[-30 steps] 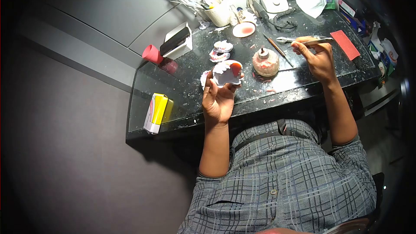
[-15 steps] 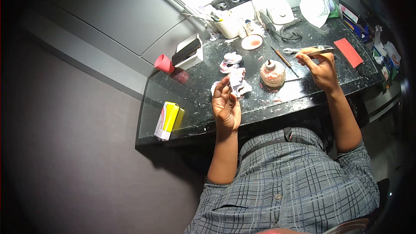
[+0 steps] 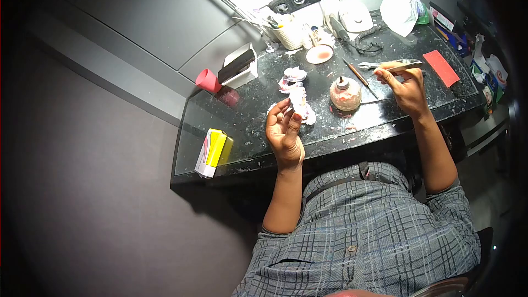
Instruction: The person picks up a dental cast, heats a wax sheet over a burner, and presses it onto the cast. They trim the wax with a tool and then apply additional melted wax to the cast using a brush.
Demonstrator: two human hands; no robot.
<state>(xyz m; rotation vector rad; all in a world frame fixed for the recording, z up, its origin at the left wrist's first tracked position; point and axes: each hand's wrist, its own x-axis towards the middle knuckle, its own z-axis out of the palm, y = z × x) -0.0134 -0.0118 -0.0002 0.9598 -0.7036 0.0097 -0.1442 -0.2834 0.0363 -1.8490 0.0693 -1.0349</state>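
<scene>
My left hand [image 3: 286, 135] is closed around a white plaster dental cast [image 3: 297, 98], holding it above the front half of the dark worktop. My right hand [image 3: 407, 83] grips a slim metal hand tool [image 3: 394, 66] like a pen; its rounded, spoon-like tip points left, apart from the cast. Between the hands stands a round glass spirit lamp [image 3: 345, 98] with pinkish wax residue on it. Behind my left hand lies another white cast piece [image 3: 295, 73]. A wooden-handled carver [image 3: 358, 76] rests right of the lamp.
A red wax sheet [image 3: 441, 68] lies at the right. Behind are a dish with a red patch [image 3: 319, 54], a tool cup [image 3: 290, 37] and a white device [image 3: 355, 15]. At left stand a red cup [image 3: 208, 81] and a yellow-and-white box [image 3: 210, 153].
My left hand has turned, tilting the cast, and its thumb now shows more. The right hand and its tool have barely shifted.
</scene>
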